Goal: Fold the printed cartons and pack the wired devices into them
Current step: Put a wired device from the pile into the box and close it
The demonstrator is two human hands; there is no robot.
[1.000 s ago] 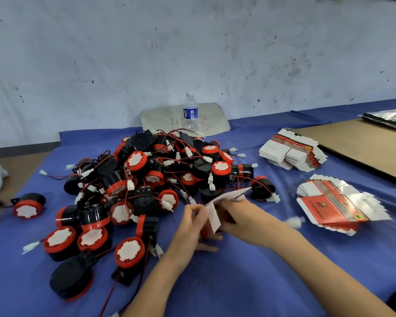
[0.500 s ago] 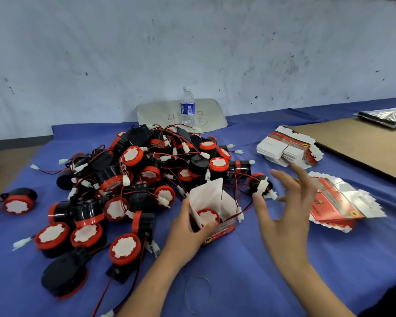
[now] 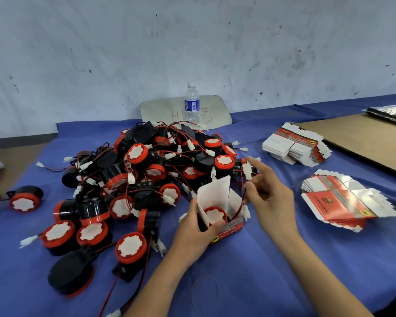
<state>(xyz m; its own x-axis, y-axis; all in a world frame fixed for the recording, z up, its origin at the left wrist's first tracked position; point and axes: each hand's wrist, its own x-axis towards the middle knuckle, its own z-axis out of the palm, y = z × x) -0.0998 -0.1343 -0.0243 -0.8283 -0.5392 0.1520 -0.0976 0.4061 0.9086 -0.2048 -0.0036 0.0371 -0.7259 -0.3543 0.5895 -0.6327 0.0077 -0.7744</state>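
Carton (image 3: pixel 214 191) is standing mouth-up, left hand (image 3: pixel 192 234) gripping its near side; right hand (image 3: pixel 270 197), just right of it, is pinching the wire (image 3: pixel 241 203) hanging from the wired device (image 3: pixel 214 215) inside.

Both arms are bare for all that shows of them. The left forearm (image 3: pixel 160 282) shows in the lower middle of the frame, slim and smooth, and ends in the left hand (image 3: pixel 192 236), the wrist uncovered. The right forearm (image 3: pixel 318 271) shows toward the lower right corner, equally slender, and ends in the right hand (image 3: pixel 270 197), whose fingers (image 3: pixel 260 168) are long and thin.
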